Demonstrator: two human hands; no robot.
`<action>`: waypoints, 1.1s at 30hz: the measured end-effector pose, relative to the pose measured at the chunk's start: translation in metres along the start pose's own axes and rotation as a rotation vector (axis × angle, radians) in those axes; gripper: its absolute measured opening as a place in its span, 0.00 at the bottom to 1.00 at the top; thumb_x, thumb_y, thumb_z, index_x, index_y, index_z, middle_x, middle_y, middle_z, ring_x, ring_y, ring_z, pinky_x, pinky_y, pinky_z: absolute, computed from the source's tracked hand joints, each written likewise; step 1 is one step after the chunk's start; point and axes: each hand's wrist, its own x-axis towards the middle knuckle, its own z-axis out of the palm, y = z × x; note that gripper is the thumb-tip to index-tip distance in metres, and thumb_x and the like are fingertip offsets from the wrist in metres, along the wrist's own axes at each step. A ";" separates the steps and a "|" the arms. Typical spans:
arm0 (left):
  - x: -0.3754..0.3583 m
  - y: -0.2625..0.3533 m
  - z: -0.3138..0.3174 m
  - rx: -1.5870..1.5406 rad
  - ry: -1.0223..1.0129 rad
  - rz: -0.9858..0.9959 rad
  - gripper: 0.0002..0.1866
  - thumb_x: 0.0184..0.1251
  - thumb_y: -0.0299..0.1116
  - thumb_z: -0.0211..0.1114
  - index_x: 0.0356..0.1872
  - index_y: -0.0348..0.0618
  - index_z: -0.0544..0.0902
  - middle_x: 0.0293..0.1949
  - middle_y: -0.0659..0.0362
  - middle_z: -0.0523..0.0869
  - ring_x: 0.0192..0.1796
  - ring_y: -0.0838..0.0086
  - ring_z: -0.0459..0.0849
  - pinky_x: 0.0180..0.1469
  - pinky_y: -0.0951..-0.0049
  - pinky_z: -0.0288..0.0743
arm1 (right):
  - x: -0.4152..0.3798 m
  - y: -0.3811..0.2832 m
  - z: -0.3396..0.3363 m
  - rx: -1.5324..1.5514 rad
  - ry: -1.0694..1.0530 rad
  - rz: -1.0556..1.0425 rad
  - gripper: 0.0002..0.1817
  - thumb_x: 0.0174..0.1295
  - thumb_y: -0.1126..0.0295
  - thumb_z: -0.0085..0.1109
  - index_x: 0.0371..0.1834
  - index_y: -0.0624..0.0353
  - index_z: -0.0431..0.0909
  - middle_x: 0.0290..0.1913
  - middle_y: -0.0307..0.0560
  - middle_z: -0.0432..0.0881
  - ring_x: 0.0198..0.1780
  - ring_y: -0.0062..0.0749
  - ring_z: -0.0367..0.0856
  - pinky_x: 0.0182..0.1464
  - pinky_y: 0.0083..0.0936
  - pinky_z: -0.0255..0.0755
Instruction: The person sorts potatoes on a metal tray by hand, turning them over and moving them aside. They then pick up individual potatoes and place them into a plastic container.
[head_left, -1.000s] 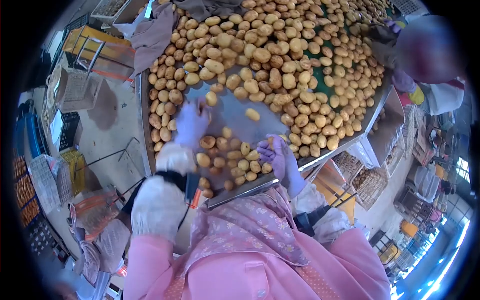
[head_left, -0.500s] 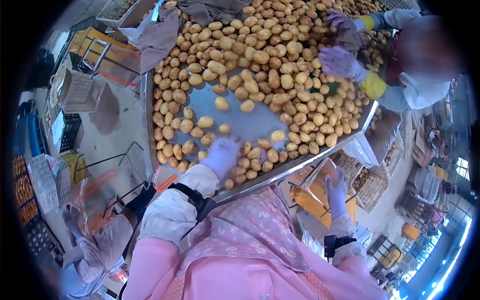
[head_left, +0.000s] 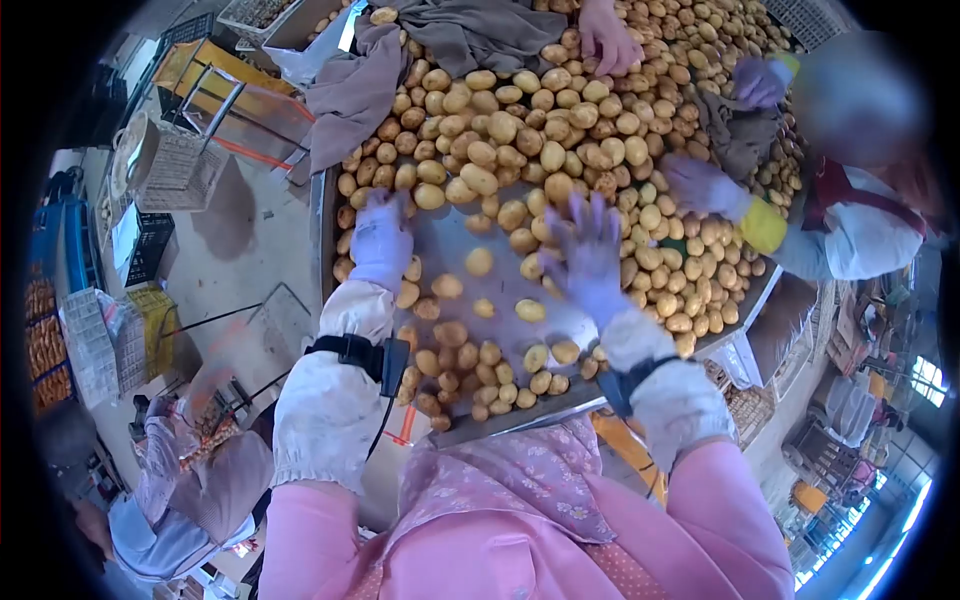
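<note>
A metal sorting table is heaped with yellow-brown potatoes. My left hand, in a pale purple glove, rests flat on potatoes at the table's left side. My right hand, also gloved, hovers with fingers spread over the pile's near edge, blurred by motion. Neither hand holds anything. Loose potatoes lie between my hands near the front rim. Both wrists wear black straps over white sleeves.
A co-worker on the right reaches in with gloved hands. Another person's hand lies on potatoes at the far side. Grey cloths drape the far left. Wire baskets and crates stand on the floor left. Someone crouches at lower left.
My right hand rose from below the table's edge onto the potato pile. My left hand moved up and left from the front rim. The view has shifted slightly.
</note>
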 end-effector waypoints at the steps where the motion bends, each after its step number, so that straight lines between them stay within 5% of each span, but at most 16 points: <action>1: 0.006 -0.004 0.007 0.089 -0.028 0.057 0.17 0.66 0.37 0.68 0.55 0.53 0.84 0.54 0.50 0.83 0.52 0.53 0.86 0.51 0.52 0.82 | 0.045 0.003 -0.003 0.040 0.073 0.070 0.36 0.68 0.45 0.60 0.80 0.35 0.65 0.78 0.55 0.63 0.79 0.58 0.59 0.75 0.71 0.50; 3: 0.010 0.008 0.005 0.047 -0.126 -0.029 0.20 0.67 0.37 0.68 0.60 0.50 0.82 0.58 0.51 0.82 0.54 0.52 0.85 0.55 0.52 0.81 | 0.110 -0.002 0.010 -0.115 -0.055 0.274 0.35 0.68 0.38 0.58 0.77 0.34 0.70 0.79 0.50 0.65 0.82 0.57 0.55 0.75 0.76 0.44; 5: -0.001 0.011 0.008 0.019 -0.232 -0.115 0.24 0.67 0.38 0.68 0.64 0.48 0.81 0.61 0.51 0.82 0.56 0.51 0.85 0.59 0.52 0.80 | 0.135 -0.035 0.010 -0.046 -0.129 0.239 0.34 0.68 0.37 0.57 0.76 0.33 0.71 0.79 0.50 0.66 0.82 0.57 0.56 0.75 0.73 0.48; 7: -0.020 0.007 0.010 0.062 -0.257 0.067 0.25 0.67 0.37 0.68 0.65 0.48 0.80 0.63 0.52 0.82 0.57 0.50 0.85 0.59 0.53 0.80 | 0.127 -0.047 0.018 0.088 -0.184 0.106 0.32 0.67 0.38 0.58 0.73 0.33 0.74 0.78 0.49 0.66 0.80 0.55 0.59 0.74 0.69 0.56; 10: -0.067 0.005 0.006 -0.110 -0.315 0.093 0.23 0.67 0.35 0.66 0.64 0.49 0.81 0.63 0.54 0.82 0.57 0.50 0.85 0.58 0.55 0.81 | 0.049 -0.044 0.010 0.203 -0.153 -0.104 0.31 0.64 0.47 0.66 0.71 0.34 0.75 0.77 0.54 0.64 0.76 0.58 0.63 0.72 0.60 0.63; 16: -0.139 -0.016 -0.003 -0.056 -0.352 0.108 0.22 0.68 0.31 0.62 0.64 0.50 0.81 0.60 0.53 0.84 0.55 0.51 0.86 0.56 0.56 0.81 | -0.154 -0.052 -0.015 0.121 -0.427 0.134 0.34 0.65 0.50 0.66 0.75 0.43 0.72 0.79 0.67 0.60 0.80 0.67 0.57 0.77 0.64 0.53; 20: -0.154 -0.030 0.000 -0.041 -0.388 -0.079 0.19 0.72 0.35 0.58 0.62 0.51 0.81 0.53 0.48 0.87 0.47 0.50 0.88 0.48 0.50 0.81 | -0.181 -0.071 -0.048 0.377 -0.269 0.213 0.30 0.66 0.62 0.65 0.72 0.55 0.74 0.76 0.69 0.65 0.76 0.65 0.65 0.75 0.56 0.62; 22: -0.166 -0.032 0.014 -0.070 -0.259 -0.081 0.19 0.75 0.38 0.58 0.64 0.51 0.80 0.50 0.45 0.87 0.45 0.48 0.88 0.46 0.50 0.81 | -0.185 -0.082 -0.045 0.909 -0.079 0.541 0.28 0.67 0.71 0.61 0.72 0.60 0.73 0.71 0.65 0.74 0.71 0.57 0.74 0.73 0.41 0.67; 23: -0.169 -0.031 0.018 -0.134 -0.205 -0.161 0.19 0.75 0.37 0.58 0.64 0.50 0.80 0.48 0.46 0.88 0.44 0.50 0.88 0.46 0.52 0.82 | -0.178 -0.087 -0.049 0.878 -0.083 0.492 0.26 0.70 0.77 0.52 0.73 0.62 0.72 0.66 0.58 0.80 0.69 0.46 0.79 0.73 0.31 0.67; 24: -0.172 -0.031 0.022 -0.199 -0.154 -0.241 0.19 0.76 0.37 0.58 0.64 0.49 0.81 0.47 0.47 0.88 0.42 0.51 0.89 0.45 0.54 0.82 | -0.178 -0.094 -0.044 0.876 -0.072 0.498 0.26 0.70 0.77 0.52 0.73 0.62 0.72 0.66 0.58 0.80 0.69 0.46 0.79 0.73 0.31 0.67; 25: -0.171 -0.032 0.022 -0.199 -0.155 -0.231 0.19 0.76 0.37 0.58 0.64 0.49 0.81 0.47 0.47 0.88 0.42 0.51 0.89 0.45 0.54 0.82 | -0.180 -0.101 -0.035 1.228 -0.121 0.621 0.26 0.75 0.69 0.53 0.75 0.61 0.71 0.69 0.55 0.77 0.70 0.43 0.77 0.74 0.32 0.65; 27: -0.166 -0.032 0.024 -1.071 -0.186 -0.762 0.19 0.76 0.34 0.59 0.64 0.45 0.81 0.43 0.47 0.89 0.40 0.54 0.89 0.46 0.60 0.82 | -0.194 -0.111 -0.014 1.688 -0.204 0.750 0.29 0.82 0.56 0.50 0.80 0.58 0.64 0.75 0.50 0.71 0.73 0.38 0.72 0.76 0.33 0.63; 28: -0.166 -0.018 0.016 -1.073 -0.190 -0.757 0.19 0.76 0.34 0.59 0.64 0.45 0.81 0.43 0.47 0.89 0.40 0.54 0.89 0.46 0.60 0.82 | -0.189 -0.118 -0.022 1.685 -0.197 0.751 0.29 0.82 0.56 0.50 0.80 0.58 0.64 0.75 0.50 0.71 0.73 0.38 0.72 0.76 0.33 0.63; 30: -0.175 0.035 -0.007 -1.153 -0.093 -0.631 0.21 0.80 0.31 0.56 0.71 0.42 0.76 0.29 0.69 0.75 0.31 0.84 0.75 0.34 0.80 0.75 | -0.169 -0.134 -0.045 2.008 -0.224 1.165 0.30 0.83 0.62 0.44 0.84 0.60 0.57 0.77 0.51 0.70 0.76 0.34 0.70 0.76 0.29 0.63; 31: -0.193 0.043 0.018 -1.024 -0.183 -0.407 0.22 0.80 0.31 0.56 0.71 0.40 0.75 0.34 0.63 0.80 0.35 0.77 0.80 0.38 0.76 0.78 | -0.174 -0.137 -0.032 2.281 -0.162 1.132 0.34 0.84 0.56 0.44 0.86 0.58 0.50 0.79 0.48 0.65 0.78 0.32 0.66 0.76 0.25 0.62; 33: -0.220 0.094 0.037 -0.725 -0.143 0.056 0.24 0.79 0.32 0.56 0.72 0.39 0.74 0.50 0.52 0.84 0.49 0.63 0.85 0.50 0.64 0.81 | -0.164 -0.148 -0.016 2.091 -0.117 0.972 0.32 0.84 0.56 0.45 0.85 0.57 0.54 0.77 0.47 0.68 0.76 0.32 0.67 0.75 0.24 0.63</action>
